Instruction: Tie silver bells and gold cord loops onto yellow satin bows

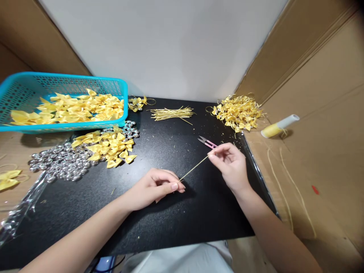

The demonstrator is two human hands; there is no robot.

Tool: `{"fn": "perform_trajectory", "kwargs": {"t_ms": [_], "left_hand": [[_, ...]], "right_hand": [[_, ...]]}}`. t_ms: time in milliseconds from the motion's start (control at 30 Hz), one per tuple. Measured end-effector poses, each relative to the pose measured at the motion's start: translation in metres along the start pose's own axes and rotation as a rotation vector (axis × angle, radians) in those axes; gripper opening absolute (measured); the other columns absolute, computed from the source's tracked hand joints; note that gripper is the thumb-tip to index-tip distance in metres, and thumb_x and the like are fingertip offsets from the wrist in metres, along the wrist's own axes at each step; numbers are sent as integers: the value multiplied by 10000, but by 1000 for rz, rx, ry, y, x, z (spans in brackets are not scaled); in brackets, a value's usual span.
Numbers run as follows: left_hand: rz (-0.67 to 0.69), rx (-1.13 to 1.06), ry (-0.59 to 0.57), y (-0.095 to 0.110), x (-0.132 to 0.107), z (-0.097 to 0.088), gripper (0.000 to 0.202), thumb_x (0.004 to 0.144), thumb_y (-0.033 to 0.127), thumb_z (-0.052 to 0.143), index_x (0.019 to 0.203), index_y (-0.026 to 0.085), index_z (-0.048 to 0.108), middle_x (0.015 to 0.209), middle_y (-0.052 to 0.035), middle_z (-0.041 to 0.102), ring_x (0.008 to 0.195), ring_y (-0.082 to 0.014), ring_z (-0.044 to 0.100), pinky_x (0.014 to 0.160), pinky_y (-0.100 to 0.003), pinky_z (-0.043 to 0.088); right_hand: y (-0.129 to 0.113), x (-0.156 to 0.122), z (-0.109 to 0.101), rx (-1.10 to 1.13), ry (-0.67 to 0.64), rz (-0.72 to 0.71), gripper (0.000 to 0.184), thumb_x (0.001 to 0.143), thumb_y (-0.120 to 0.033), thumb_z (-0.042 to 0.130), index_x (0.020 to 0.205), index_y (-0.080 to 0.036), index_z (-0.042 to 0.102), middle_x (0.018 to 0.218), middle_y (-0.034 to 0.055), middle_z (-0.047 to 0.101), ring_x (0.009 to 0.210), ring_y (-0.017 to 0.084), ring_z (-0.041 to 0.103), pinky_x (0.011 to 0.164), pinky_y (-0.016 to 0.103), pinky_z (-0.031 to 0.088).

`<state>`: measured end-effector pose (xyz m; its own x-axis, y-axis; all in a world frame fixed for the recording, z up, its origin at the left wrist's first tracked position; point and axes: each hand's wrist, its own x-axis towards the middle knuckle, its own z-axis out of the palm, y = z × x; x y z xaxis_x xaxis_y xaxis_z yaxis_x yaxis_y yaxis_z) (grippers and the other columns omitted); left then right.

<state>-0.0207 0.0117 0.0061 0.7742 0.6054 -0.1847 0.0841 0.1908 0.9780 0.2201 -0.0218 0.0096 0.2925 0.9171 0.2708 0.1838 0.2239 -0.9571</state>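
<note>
A thin gold cord (193, 168) runs taut on a slant between my two hands above the black table. My left hand (159, 185) pinches its lower end between thumb and fingers. At the upper end, my right hand (229, 163) grips the cord with its fingertips. Just behind the right fingers lies a pair of pink-handled thread snips (207, 142), partly covered by that hand. A bundle of cut gold cords (172, 113) rests farther back on the table.
A blue basket (125, 102) of yellow bows stands at back left. Before it lie loose yellow bows (110, 146) and silver beads (61, 161). Finished-looking bow pieces (239, 113) are heaped at back right. A yellow-wrapped tube (280, 126) sits beyond the table's right edge (258, 174).
</note>
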Motion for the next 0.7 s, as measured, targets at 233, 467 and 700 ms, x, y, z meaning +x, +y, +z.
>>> {"fn": "perform_trajectory", "kwargs": {"t_ms": [233,467,700], "left_hand": [[-15,-163,48,-2,-1,-4,260,826,426,695,824,179,776,805,-51,728,385,7,387,358,-125,245],[14,-156,85,-5,1,-6,271,824,448,687,802,192,773,788,-48,725,412,-17,400,386,-152,265],[157,95,528,-2,2,-4,269,848,432,651,848,192,773,1289,-119,583,912,-197,624,477,-186,393]], "right_hand": [[7,11,-7,126,242,69,191,670,-196,776,753,-208,605,714,-32,635,662,115,556,620,254,431],[9,15,-11,115,395,-8,185,680,-187,759,753,-202,590,738,-27,650,691,116,575,641,254,436],[1,-1,-1,-184,73,-166,108,767,-142,681,766,-218,605,766,-7,671,668,132,559,599,276,406]]}}
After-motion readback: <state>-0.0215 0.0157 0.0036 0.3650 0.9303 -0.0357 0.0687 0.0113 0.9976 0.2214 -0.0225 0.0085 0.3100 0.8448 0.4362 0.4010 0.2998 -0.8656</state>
